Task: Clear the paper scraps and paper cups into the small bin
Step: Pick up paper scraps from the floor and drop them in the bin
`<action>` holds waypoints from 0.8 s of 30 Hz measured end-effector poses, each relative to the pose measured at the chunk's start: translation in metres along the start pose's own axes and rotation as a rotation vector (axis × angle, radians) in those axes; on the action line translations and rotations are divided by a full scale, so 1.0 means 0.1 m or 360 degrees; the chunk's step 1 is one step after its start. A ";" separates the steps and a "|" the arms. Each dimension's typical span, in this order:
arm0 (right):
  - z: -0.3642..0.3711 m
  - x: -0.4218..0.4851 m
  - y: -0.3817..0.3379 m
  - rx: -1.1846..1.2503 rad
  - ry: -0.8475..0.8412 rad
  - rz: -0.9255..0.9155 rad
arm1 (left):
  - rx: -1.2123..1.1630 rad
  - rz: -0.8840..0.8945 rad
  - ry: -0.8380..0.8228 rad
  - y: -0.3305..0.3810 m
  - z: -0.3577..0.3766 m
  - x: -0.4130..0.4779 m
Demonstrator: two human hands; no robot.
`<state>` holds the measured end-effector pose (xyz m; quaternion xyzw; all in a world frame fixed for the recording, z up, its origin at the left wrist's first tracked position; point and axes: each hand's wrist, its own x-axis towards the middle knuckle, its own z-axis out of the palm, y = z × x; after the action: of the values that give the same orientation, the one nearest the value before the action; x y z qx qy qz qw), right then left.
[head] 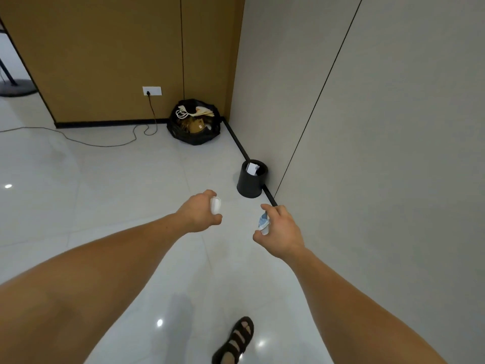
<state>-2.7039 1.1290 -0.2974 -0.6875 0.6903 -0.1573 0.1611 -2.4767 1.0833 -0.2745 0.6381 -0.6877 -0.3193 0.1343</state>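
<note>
We hold both bare arms out over a glossy, pale tiled floor that throws back small round glints of light. Our left hand has its fingers curled round a smooth white paper cup, of which only a rounded side shows between thumb and fingers. Our right hand pinches a crushed paper cup, white with a blue print and creased flat, between thumb and curled fingers. The small bin stands ahead of the hands, well apart from them, on the floor against the black skirting of a matte grey wall panel; it is a plain black cylinder with a round open mouth, and white paper scraps with sharp folded edges stick up inside it. Farther back, in the corner by a tan wall, sits a crinkled black bin bag full of brown paper. A thin black cable runs down from a white wall socket. One foot in a dark strapped sandal is on the floor below.
</note>
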 end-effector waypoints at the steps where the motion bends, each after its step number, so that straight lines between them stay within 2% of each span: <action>1: -0.01 0.22 0.05 0.0015 0.0006 -0.0003 | 0.0008 0.0000 0.0003 0.05 -0.03 0.21; 13: -0.17 2.87 0.48 0.0082 -0.0045 -0.0047 | 0.0057 0.0032 0.0051 0.50 -0.44 2.71; 18: 0.03 3.92 0.53 0.0039 -0.0107 -0.0030 | 0.0054 0.0026 -0.0080 0.34 -0.54 3.85; 24: 0.30 5.16 0.54 0.0063 -0.0157 0.0131 | 0.0065 0.0091 -0.0206 0.19 -0.70 5.32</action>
<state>-2.7406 0.6136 -0.3512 -0.6621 0.7061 -0.1302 0.2147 -2.5300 0.5517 -0.3279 0.5988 -0.7193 -0.3418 0.0854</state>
